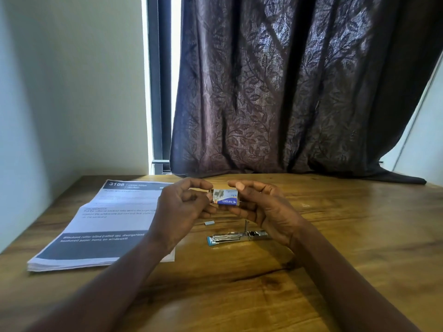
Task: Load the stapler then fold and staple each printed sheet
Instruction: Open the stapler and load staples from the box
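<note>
Both hands hold a small staple box [226, 197] above the middle of the surface [335, 236], its long axis running left to right. The right hand [261, 207] grips its right end, and the left hand [182, 204] curls its fingers at the left end, which looks open. What is inside is unclear. The stapler [236, 237] lies opened just below, nearer the right hand, its blue end to the left. Printed sheets [107, 224] are stacked by the left edge.

Left forearm [115, 271] and right forearm [335, 271] are bare and slim, uncovered from the near edge of the bench [347, 231] to the wrists. Left grip [182, 207] and right grip [263, 209] are bare too; the right thumbnail is short and plain.
</note>
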Tool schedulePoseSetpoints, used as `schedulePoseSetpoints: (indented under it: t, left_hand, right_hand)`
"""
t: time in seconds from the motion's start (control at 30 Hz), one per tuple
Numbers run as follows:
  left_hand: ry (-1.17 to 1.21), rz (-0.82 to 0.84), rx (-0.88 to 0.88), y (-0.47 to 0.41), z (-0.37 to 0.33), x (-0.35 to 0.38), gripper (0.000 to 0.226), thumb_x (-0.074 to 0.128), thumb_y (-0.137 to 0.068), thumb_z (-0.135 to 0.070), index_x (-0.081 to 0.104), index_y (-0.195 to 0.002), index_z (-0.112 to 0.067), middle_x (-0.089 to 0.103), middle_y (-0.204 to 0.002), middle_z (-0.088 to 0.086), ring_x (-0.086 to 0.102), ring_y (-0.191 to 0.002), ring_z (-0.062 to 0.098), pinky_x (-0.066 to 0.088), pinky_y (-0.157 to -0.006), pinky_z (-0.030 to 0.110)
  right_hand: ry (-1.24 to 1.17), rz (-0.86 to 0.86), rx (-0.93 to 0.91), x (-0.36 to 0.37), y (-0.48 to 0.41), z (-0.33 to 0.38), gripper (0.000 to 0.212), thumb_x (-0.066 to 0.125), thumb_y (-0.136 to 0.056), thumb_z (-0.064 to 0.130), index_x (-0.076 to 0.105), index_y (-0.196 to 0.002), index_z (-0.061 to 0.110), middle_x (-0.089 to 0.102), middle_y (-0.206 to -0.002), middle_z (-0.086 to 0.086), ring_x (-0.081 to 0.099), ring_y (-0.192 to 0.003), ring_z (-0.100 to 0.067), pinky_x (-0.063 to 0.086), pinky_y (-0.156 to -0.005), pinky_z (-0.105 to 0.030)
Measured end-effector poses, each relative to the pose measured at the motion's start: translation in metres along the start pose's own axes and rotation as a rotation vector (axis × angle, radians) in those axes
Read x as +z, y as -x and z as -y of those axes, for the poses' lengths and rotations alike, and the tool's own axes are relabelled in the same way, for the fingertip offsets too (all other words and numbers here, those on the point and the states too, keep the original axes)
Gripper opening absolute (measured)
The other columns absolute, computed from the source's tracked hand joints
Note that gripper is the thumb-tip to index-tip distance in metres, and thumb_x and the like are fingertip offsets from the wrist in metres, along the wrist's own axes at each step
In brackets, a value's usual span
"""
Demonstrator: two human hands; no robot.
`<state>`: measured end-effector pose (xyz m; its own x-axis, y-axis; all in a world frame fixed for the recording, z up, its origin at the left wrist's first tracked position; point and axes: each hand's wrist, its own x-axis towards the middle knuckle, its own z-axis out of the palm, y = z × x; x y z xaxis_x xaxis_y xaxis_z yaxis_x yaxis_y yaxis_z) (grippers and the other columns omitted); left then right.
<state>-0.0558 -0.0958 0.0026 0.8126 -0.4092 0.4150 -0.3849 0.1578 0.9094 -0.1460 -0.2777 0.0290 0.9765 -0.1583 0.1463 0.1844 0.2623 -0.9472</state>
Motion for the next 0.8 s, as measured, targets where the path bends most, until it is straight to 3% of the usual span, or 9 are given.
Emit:
schedulePoseSetpoints:
  t: [0.13,0.27,0.43,0.53,0.67,0.8]
  left_hand:
    - [0.052,-0.012,-0.021,0.000,-0.001,0.001,0.018,0.073,-0.090,-0.005,0.072,-0.107,-0.009,0.080,-0.082,0.012,0.078,-0.072,0.022,0.064,-0.064,0.029]
    - [0.116,-0.006,-0.067,0.001,-0.003,0.002,0.018,0.072,-0.091,-0.007,0.072,-0.109,-0.009,0.080,-0.083,0.015,0.079,-0.074,0.025,0.065,-0.067,0.032]
    - [0.198,0.012,-0.163,-0.002,-0.004,0.002,0.017,0.066,-0.096,-0.008,0.070,-0.112,-0.013,0.080,-0.086,0.015,0.079,-0.073,0.022,0.065,-0.066,0.031]
    - [-0.010,-0.006,-0.021,0.000,-0.001,0.003,0.016,0.064,-0.098,-0.005,0.070,-0.108,-0.016,0.080,-0.093,0.008,0.078,-0.081,0.017,0.063,-0.065,0.026]
    - [-0.562,-0.072,0.392,0.000,0.006,0.002,0.016,0.068,-0.095,-0.012,0.067,-0.105,-0.024,0.070,-0.105,-0.014,0.068,-0.094,0.002,0.058,-0.069,0.018]
    - [-0.502,-0.059,0.328,0.001,0.009,0.005,0.019,0.078,-0.088,-0.026,0.067,-0.104,-0.026,0.072,-0.098,-0.016,0.071,-0.084,0.004,0.056,-0.066,0.017]
  right_hand:
    - [-0.041,-0.012,0.012,-0.003,-0.001,0.000,0.027,0.059,-0.097,0.008,0.068,-0.120,-0.003,0.072,-0.114,-0.026,0.075,-0.095,-0.028,0.064,-0.078,-0.032]
    - [-0.051,-0.025,0.023,0.000,-0.001,-0.002,0.034,0.068,-0.090,0.016,0.067,-0.116,-0.006,0.073,-0.111,-0.026,0.076,-0.090,-0.027,0.060,-0.085,-0.032]
    - [-0.016,-0.044,0.019,0.000,-0.001,-0.004,0.028,0.069,-0.089,0.002,0.067,-0.116,-0.007,0.073,-0.113,-0.026,0.075,-0.093,-0.032,0.064,-0.072,-0.028]
    - [0.013,-0.070,-0.003,0.001,-0.001,-0.005,0.029,0.070,-0.089,0.003,0.067,-0.116,-0.006,0.073,-0.113,-0.025,0.074,-0.097,-0.035,0.063,-0.069,-0.027]
    - [0.121,-0.129,-0.099,0.003,-0.001,-0.006,0.022,0.068,-0.091,0.002,0.069,-0.111,-0.006,0.074,-0.108,-0.026,0.076,-0.087,-0.030,0.062,-0.065,-0.025]
    - [0.247,-0.119,-0.143,0.002,0.000,-0.008,0.021,0.065,-0.095,0.005,0.069,-0.113,-0.005,0.075,-0.101,-0.026,0.075,-0.078,-0.027,0.062,-0.064,-0.028]
